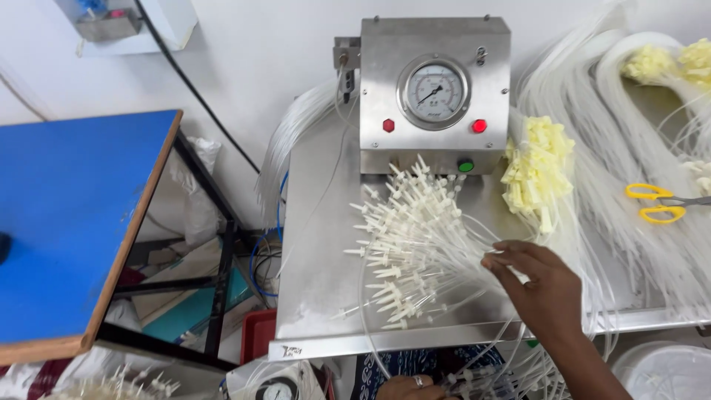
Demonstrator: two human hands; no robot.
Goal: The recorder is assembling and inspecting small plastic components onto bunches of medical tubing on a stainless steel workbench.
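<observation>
Bundle of clear tubes w/ white plastic connector tips [404, 237] is lying fanned out on the steel desk [311, 281], tips pointing up-left toward the front of the test box, tube lengths trailing down-right over the desk's front edge. Right hand [537, 278] is resting on the bundle's right side, fingers [500, 259] spread slightly and curled over the tubes where they gather; touching them, not clamped into a fist. Left hand [411, 387] is showing only partly at the bottom edge, ring on one finger, sitting among the hanging tube ends below the desk edge; cannot tell whether it is closed on any tube. Just behind the bundle, stainless box w/ round pressure gauge [435, 92] is standing upright, red hex button [388, 125] at left, red round button [479, 126] at right, green button [465, 166] lower right. Near right of the bundle, a second bunch w/ pale yellow connectors [539, 174] is lying on more clear tubing. Further right, yellow-handled scissors [655, 202] are lying on the tube pile. More yellow-tipped tubes [666, 63] at top right. Well apart at left, blue-topped table [70, 222] w/ black frame. Red bin [258, 333] is sitting below the desk's left corner.
</observation>
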